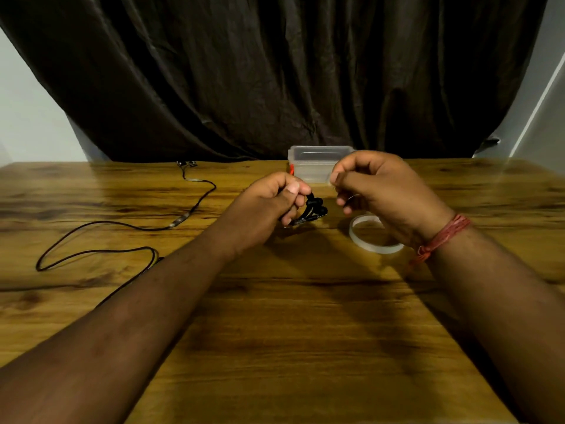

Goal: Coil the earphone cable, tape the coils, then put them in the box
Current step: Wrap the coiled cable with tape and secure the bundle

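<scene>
While our left hand (pixel 272 203) is gripping the coiled earphones (pixel 312 209) over the table (pixel 275 301), our right hand (pixel 376 191) is pinching something unclear just beside them, above the tape roll (pixel 376 237).

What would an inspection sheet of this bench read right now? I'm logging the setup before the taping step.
Surface: wooden table, bare grain in front.
Job's things: black coiled earphones gripped in the left hand; tape roll flat on the table under the right hand; clear plastic box at the far edge, with a lid on top.
Clutter: nothing seen.
Grippers: left hand curled round the coil; right hand's fingertips pinched together, a tape piece cannot be made out.
Cables: second earphone cable lies uncoiled on the left.
Surroundings: dark curtain behind, pale walls either side.
</scene>
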`<state>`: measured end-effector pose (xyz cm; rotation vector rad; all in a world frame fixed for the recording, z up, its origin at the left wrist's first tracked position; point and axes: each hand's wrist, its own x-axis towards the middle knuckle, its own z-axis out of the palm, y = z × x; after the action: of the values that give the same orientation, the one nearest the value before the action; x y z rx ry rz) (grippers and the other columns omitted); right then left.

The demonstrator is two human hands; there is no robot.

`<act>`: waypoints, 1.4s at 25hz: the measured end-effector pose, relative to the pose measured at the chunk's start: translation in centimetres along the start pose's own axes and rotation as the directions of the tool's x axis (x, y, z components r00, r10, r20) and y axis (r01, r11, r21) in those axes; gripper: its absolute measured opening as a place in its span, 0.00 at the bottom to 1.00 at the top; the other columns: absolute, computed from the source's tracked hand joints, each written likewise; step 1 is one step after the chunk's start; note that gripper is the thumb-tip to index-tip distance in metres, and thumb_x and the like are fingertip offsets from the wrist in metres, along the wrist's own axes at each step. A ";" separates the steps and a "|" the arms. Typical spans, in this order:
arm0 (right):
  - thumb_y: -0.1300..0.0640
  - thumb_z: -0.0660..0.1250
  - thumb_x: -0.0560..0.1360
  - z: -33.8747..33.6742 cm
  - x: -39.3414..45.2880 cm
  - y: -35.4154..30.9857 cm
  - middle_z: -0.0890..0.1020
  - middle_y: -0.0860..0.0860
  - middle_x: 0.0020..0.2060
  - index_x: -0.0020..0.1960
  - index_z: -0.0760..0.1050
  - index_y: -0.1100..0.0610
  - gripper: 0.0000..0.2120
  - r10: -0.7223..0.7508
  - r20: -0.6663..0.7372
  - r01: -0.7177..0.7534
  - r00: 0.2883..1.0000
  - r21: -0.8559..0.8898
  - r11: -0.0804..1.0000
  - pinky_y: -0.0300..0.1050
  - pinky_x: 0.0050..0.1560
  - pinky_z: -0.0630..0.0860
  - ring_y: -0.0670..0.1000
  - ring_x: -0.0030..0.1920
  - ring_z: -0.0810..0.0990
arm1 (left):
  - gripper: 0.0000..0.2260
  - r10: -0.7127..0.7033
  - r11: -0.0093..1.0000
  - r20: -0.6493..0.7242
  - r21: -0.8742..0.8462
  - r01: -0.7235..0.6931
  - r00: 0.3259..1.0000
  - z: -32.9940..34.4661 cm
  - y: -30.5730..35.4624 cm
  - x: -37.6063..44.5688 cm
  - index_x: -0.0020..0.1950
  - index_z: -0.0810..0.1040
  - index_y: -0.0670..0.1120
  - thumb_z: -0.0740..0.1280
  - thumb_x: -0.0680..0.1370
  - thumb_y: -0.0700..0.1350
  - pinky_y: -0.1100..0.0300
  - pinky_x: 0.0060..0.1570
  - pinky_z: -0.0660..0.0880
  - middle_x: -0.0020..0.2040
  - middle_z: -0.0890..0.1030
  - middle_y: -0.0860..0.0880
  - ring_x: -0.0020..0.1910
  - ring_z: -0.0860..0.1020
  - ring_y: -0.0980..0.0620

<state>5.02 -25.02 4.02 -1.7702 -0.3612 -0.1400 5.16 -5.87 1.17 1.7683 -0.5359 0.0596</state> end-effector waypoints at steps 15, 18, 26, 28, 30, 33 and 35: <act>0.58 0.68 0.76 0.7 0.1 1.5 0.83 0.48 0.38 0.48 0.81 0.51 0.04 -0.260 0.011 0.233 0.966 -0.478 0.847 0.51 0.47 0.81 0.48 0.42 0.82 | 0.04 0.005 0.982 -0.114 0.189 0.017 0.993 0.2 -0.6 0.0 0.50 0.72 0.49 0.60 0.82 0.41 0.61 0.37 0.72 0.38 0.80 0.55 0.33 0.74 0.58; 0.57 0.67 0.76 1.0 0.1 1.4 0.83 0.47 0.44 0.51 0.82 0.53 0.06 -0.405 0.054 0.335 0.913 -0.668 0.665 0.44 0.47 0.77 0.45 0.45 0.78 | 0.06 0.001 0.980 -0.145 0.199 0.029 0.989 0.3 -0.6 0.0 0.48 0.72 0.52 0.60 0.82 0.42 0.57 0.40 0.73 0.39 0.80 0.56 0.34 0.74 0.57; 0.54 0.62 0.76 1.8 0.3 1.6 0.79 0.51 0.43 0.50 0.81 0.53 0.10 -0.475 0.228 0.451 0.850 -0.781 0.432 0.51 0.42 0.75 0.53 0.43 0.78 | 0.06 -0.062 0.986 -0.179 0.139 0.088 0.982 0.8 -1.1 0.2 0.45 0.75 0.51 0.62 0.81 0.44 0.46 0.48 0.76 0.39 0.79 0.47 0.35 0.74 0.55; 0.51 0.58 0.76 2.0 0.2 1.4 0.78 0.51 0.42 0.50 0.80 0.53 0.14 -0.460 0.244 0.447 0.854 -0.797 0.407 0.53 0.42 0.75 0.53 0.43 0.77 | 0.07 -0.066 0.986 -0.186 0.141 0.093 0.980 0.8 -1.2 0.3 0.44 0.75 0.52 0.62 0.81 0.45 0.44 0.50 0.76 0.37 0.79 0.47 0.35 0.75 0.55; 0.53 0.59 0.77 2.1 0.1 1.2 0.78 0.51 0.43 0.51 0.80 0.54 0.12 -0.438 0.249 0.430 0.864 -0.817 0.383 0.52 0.42 0.75 0.53 0.43 0.77 | 0.06 -0.073 0.984 -0.194 0.145 0.102 0.978 0.8 -1.2 0.2 0.45 0.75 0.53 0.62 0.81 0.46 0.43 0.50 0.76 0.36 0.79 0.49 0.36 0.75 0.54; 0.56 0.61 0.78 2.3 0.0 1.1 0.77 0.51 0.44 0.51 0.80 0.55 0.09 -0.415 0.265 0.426 0.870 -0.828 0.365 0.50 0.42 0.74 0.53 0.43 0.77 | 0.06 -0.089 0.981 -0.204 0.153 0.122 0.975 0.9 -0.9 0.0 0.47 0.76 0.51 0.62 0.82 0.47 0.50 0.43 0.74 0.36 0.78 0.50 0.36 0.75 0.56; 0.55 0.61 0.78 2.4 0.0 1.2 0.77 0.51 0.43 0.51 0.80 0.54 0.10 -0.405 0.278 0.428 0.871 -0.834 0.348 0.50 0.42 0.75 0.52 0.43 0.77 | 0.06 -0.104 0.978 -0.210 0.157 0.138 0.972 1.1 -0.8 -0.1 0.48 0.76 0.51 0.61 0.82 0.48 0.55 0.42 0.72 0.38 0.79 0.49 0.36 0.75 0.57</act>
<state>5.16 -22.88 2.37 -2.6894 -0.8873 -0.8239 5.15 -6.72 0.17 1.9328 -0.2819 0.2018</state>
